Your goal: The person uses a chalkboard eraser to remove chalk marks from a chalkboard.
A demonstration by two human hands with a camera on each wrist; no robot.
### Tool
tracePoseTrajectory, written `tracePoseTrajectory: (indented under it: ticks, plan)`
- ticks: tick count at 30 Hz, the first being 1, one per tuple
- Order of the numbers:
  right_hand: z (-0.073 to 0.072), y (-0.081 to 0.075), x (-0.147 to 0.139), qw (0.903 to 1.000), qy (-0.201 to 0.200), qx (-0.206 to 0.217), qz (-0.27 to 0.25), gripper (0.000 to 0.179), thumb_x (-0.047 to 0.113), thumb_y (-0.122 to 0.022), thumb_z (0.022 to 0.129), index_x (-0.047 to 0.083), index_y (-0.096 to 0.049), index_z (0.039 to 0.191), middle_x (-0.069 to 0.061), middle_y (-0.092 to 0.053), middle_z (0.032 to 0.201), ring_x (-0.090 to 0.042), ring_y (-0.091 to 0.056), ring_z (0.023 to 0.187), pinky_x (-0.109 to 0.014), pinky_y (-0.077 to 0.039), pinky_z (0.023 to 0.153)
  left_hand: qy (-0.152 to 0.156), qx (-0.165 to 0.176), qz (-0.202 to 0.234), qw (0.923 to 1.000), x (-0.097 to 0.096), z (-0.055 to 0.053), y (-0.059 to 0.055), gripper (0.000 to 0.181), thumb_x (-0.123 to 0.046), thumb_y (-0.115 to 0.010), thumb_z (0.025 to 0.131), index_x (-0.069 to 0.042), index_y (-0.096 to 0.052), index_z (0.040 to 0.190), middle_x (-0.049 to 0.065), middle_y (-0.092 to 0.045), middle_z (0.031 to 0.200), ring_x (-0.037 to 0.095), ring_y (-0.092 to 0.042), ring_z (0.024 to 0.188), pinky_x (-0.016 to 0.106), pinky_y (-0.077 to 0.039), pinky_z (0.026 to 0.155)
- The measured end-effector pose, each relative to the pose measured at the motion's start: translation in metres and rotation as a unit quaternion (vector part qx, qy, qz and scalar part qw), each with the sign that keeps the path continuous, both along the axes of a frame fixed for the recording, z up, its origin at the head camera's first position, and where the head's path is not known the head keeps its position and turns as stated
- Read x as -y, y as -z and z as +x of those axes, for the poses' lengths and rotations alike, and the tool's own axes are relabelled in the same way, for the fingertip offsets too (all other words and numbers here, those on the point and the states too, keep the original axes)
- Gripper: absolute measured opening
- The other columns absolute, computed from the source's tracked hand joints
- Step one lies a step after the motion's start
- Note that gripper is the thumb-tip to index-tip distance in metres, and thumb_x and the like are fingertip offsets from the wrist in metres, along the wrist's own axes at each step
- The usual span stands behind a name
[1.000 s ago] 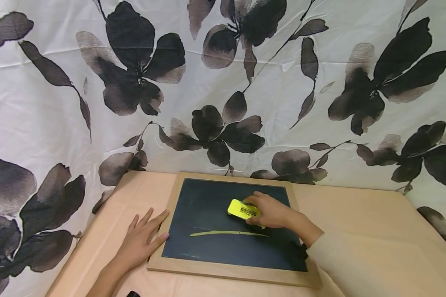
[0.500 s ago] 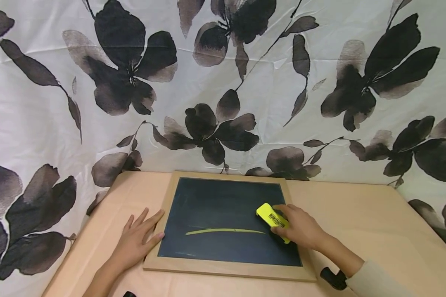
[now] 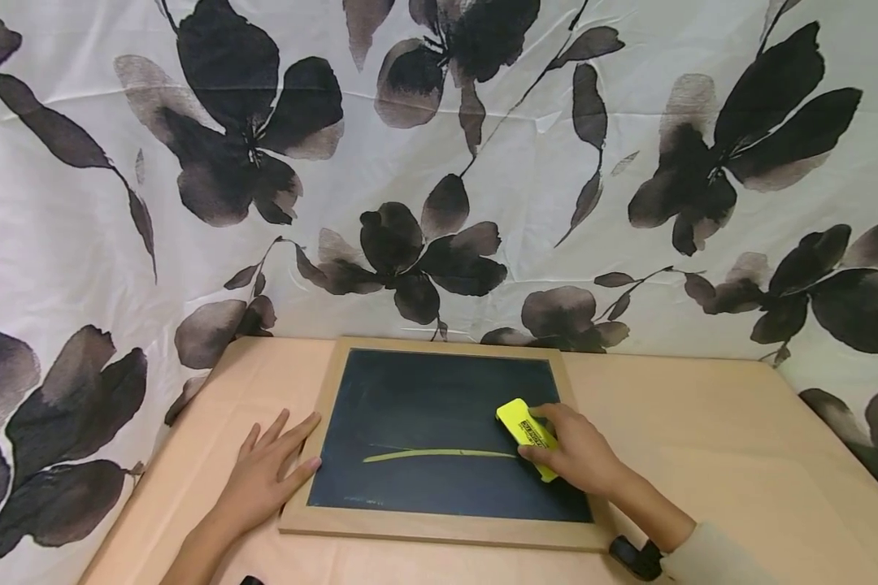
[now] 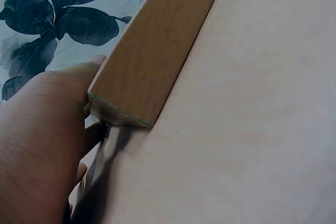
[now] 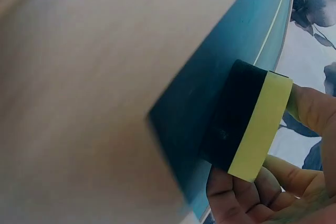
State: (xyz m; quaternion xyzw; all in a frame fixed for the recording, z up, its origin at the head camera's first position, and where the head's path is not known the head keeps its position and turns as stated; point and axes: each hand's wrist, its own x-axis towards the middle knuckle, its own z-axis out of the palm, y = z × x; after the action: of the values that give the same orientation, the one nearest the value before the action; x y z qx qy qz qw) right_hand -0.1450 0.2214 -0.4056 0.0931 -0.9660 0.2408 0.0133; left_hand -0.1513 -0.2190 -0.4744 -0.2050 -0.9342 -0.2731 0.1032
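A small chalkboard (image 3: 439,390) with a light wooden frame (image 3: 439,526) lies on the table. One yellow line (image 3: 439,452) runs across its lower half. My right hand (image 3: 581,451) grips a yellow board eraser (image 3: 523,426) by its sides, over the right part of the board at the line's right end. In the right wrist view the eraser's dark felt (image 5: 236,114) faces the board, and the fingers curl around the yellow back. My left hand (image 3: 263,471) rests with spread fingers at the frame's left side, index finger and thumb tips on the frame edge.
The pale tabletop (image 3: 688,439) extends to both sides of the board. Behind it hangs a white cloth (image 3: 541,211) with dark flowers. A black wrist device (image 3: 636,558) sits at the right wrist, near the frame's lower right corner.
The right hand moved the eraser from the board's middle rightward and turned it, then slightly back left toward the line's end. The yellow line looks the same. The left hand stayed at the frame.
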Motion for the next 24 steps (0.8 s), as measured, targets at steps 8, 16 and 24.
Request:
tracePoseTrajectory:
  ticks: [8, 16, 24]
  plan:
    - [-0.005, 0.0, 0.021, 0.9999, 0.003, -0.002, 0.013, 0.06, 0.032, -0.081, 0.076, 0.0, -0.06, 0.122, -0.012, -0.061, 0.113, -0.02, -0.056, 0.085, -0.037, -0.051, 0.073, 0.002, -0.003, 0.005, 1.0, 0.0, 0.001, 0.001, 0.061, -0.039, -0.062, 0.092, -0.021, -0.042, 0.147, 0.007, -0.046, 0.144, 0.041, -0.026, 0.138, 0.064, -0.007, 0.108]
    - [-0.012, 0.001, 0.053, 1.0, -0.009, 0.002, 0.003, 0.06, 0.033, -0.081, 0.075, 0.002, -0.061, 0.122, -0.011, -0.06, 0.116, -0.021, -0.057, 0.089, -0.04, -0.05, 0.075, 0.0, -0.003, 0.006, 1.0, 0.0, 0.003, -0.001, 0.06, -0.038, -0.062, 0.092, -0.019, -0.043, 0.146, 0.007, -0.047, 0.144, 0.042, -0.027, 0.137, 0.064, -0.007, 0.107]
    - [-0.02, 0.001, 0.087, 0.999, -0.045, -0.008, 0.0, 0.059, 0.034, -0.08, 0.076, 0.002, -0.061, 0.122, -0.009, -0.061, 0.11, -0.015, -0.053, 0.082, -0.035, -0.047, 0.068, -0.002, -0.003, 0.004, 1.0, -0.001, 0.002, -0.002, 0.06, -0.039, -0.063, 0.092, -0.019, -0.044, 0.145, 0.007, -0.048, 0.143, 0.041, -0.027, 0.137, 0.064, -0.007, 0.107]
